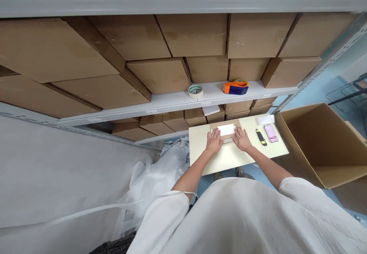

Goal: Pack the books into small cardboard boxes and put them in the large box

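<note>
On a pale yellow tabletop [220,163] lies a small cardboard box [228,136] with a white label [226,129] across its top. My left hand [214,141] rests on the box's left end, fingers stretched out and lying flat. At the right end, my right hand [242,138] lies the same way, fingers extended at the label's edge. Shiny patches near the fingertips look like clear tape. Right of my right hand lies a black and yellow utility knife [261,137]. Beside it is a pink blurred item [271,133].
A large open carton [338,139] stands right of the table. Shelves behind hold several cardboard boxes [197,34]. A tape roll [195,91] and an orange and blue tape dispenser [236,87] sit on the shelf edge. Crumpled white packing sheet [160,177] lies at left.
</note>
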A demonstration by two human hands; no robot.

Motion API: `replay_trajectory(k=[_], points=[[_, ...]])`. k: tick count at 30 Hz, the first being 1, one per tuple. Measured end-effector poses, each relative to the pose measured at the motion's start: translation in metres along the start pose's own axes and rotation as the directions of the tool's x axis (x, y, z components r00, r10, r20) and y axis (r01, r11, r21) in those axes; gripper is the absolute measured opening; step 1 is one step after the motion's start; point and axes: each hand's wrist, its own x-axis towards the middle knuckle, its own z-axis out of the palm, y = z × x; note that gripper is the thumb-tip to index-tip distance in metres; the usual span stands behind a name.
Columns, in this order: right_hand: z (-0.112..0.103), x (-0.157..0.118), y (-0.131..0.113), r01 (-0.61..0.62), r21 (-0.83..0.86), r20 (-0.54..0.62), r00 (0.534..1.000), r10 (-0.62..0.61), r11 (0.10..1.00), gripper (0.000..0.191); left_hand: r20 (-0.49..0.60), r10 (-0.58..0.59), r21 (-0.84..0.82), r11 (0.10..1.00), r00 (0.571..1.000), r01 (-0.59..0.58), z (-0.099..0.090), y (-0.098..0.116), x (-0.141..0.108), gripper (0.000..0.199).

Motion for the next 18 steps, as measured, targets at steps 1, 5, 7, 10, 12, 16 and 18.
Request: replay_trajectory(k=[1, 5, 7, 10, 12, 16, 18], points=[[-0.001, -0.004, 0.005, -0.036, 0.014, -0.020, 0.999, 0.036, 0.999, 0.075, -0.015, -0.006, -0.002, 1.000, 1.000, 0.006, 0.000, 0.004, 0.002, 0.070], [-0.010, -0.027, 0.045, -0.176, 0.052, -0.079, 0.981, 0.180, 0.983, 0.067, -0.024, 0.056, -0.011, 0.998, 0.998, -0.056, 0.003, 0.029, 0.018, 0.061], [-0.015, -0.040, 0.072, -0.239, 0.061, -0.096, 0.965, 0.244, 0.969, 0.064, 0.012, 0.106, -0.022, 0.994, 0.994, -0.106, 0.008, 0.047, 0.028, 0.059], [-0.024, -0.053, 0.113, -0.323, 0.071, -0.093, 0.940, 0.329, 0.944, 0.060, 0.053, 0.194, -0.022, 0.981, 0.980, -0.193, 0.019, 0.078, 0.045, 0.056], [-0.031, -0.056, 0.140, -0.369, 0.079, -0.072, 0.924, 0.375, 0.926, 0.057, 0.061, 0.249, -0.017, 0.969, 0.967, -0.248, 0.030, 0.100, 0.058, 0.055], [-0.044, -0.053, 0.196, -0.429, 0.108, -0.004, 0.902, 0.432, 0.897, 0.052, 0.099, 0.281, -0.046, 0.960, 0.955, -0.277, 0.055, 0.142, 0.089, 0.053], [-0.051, -0.046, 0.223, -0.437, 0.123, 0.034, 0.899, 0.437, 0.891, 0.051, 0.133, 0.249, -0.083, 0.967, 0.959, -0.240, 0.069, 0.160, 0.105, 0.054]])
